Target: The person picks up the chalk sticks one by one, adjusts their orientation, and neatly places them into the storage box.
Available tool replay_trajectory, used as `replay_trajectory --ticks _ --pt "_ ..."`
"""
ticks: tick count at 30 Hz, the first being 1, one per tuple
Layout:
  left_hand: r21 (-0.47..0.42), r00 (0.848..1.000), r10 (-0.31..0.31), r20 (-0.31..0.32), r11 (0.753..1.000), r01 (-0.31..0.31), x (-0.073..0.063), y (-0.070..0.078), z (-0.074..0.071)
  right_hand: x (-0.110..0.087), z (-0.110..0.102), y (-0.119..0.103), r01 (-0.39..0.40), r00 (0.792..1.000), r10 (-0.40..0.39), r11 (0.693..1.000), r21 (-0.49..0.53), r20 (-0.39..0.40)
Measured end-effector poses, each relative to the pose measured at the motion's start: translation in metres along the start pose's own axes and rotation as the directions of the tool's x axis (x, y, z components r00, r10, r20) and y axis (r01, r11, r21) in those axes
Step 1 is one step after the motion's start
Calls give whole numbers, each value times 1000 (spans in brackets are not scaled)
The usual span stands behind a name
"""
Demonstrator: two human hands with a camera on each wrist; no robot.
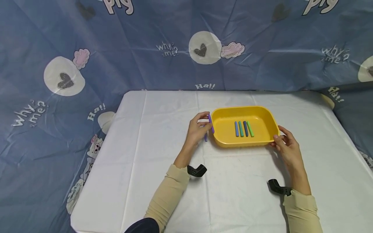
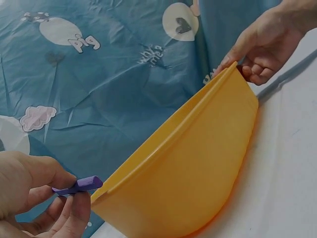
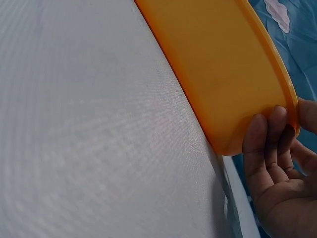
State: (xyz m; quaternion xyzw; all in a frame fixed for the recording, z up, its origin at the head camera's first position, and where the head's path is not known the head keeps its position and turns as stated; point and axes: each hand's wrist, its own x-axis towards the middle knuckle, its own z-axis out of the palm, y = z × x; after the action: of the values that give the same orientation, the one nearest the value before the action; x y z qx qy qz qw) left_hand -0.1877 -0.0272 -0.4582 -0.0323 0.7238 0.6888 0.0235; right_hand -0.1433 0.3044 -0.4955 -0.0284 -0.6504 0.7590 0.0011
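Observation:
My left hand [image 1: 196, 130] pinches a purple stick, perhaps chalk or clay [image 2: 85, 185], between thumb and fingers. The stick is beside the left end of a yellow tray [image 1: 230, 141]; whether they touch I cannot tell. A second violet stick [image 1: 205, 138] shows just below that hand, partly hidden. With thumb at the rim and fingers against the outer wall, my right hand [image 3: 280, 186] holds the tray's near right corner. Inside the tray several sticks lie in a row, from a blue one [image 1: 237, 129] at left to a light green one [image 1: 250, 128] at right.
A white cloth [image 1: 163, 129] covers the table, whose left edge runs down at an angle. Behind it hangs a blue printed curtain [image 1: 163, 71]. Black wrist camera mounts [image 1: 197, 171] project inward from both beige sleeves.

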Motion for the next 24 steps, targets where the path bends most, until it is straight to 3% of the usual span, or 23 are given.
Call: replay_trajectory --ticks 11,24 --pt "-10 1000 -5 -7 1000 5 1 -1 8 1 0 0 -20 1000 20 999 -47 -2" --pt "2 999 15 33 1000 -16 4 3 14 3 -2 1 -21 1000 20 998 -64 -19"
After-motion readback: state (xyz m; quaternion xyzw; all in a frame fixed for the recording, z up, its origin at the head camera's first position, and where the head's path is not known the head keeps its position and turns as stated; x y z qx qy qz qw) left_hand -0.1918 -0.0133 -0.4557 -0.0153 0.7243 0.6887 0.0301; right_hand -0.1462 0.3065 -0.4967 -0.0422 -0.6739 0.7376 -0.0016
